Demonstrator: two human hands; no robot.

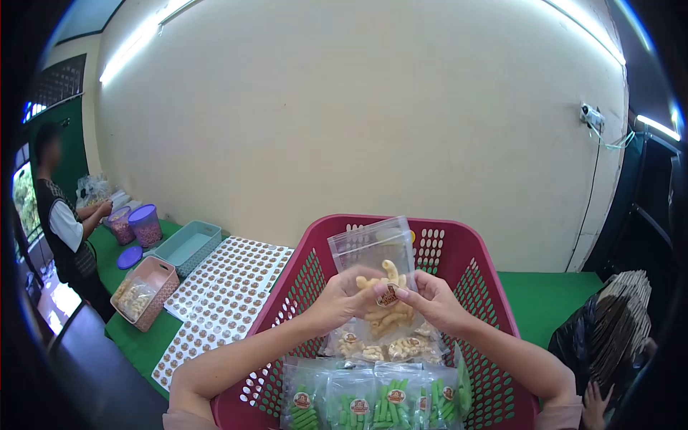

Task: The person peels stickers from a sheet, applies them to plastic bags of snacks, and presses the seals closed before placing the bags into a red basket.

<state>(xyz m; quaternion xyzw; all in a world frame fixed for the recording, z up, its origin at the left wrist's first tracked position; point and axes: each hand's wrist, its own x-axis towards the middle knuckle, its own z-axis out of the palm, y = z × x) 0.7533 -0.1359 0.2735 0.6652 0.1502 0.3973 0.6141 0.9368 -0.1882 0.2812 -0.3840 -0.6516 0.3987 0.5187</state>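
Observation:
My left hand (345,295) and my right hand (438,304) are both closed on a clear zip bag (373,245) of pale curved snacks. The bag stands upright over a maroon plastic basket (423,223). Both thumbs meet at a round label (388,294) on its front. Below, bags of pale snacks (373,352) lie in the basket. Closer to me is a row of clear bags of green stick snacks (352,405), each with a round label. My fingers behind the bag are partly hidden.
Sheets of round labels (233,276) lie left on the green table (548,297), near a teal basket (188,247), a pink basket (172,294) and purple-lidded jars (147,228). A person (61,215) stands far left. Another person's hand (596,407) shows lower right, by stacked brown sheets (625,315).

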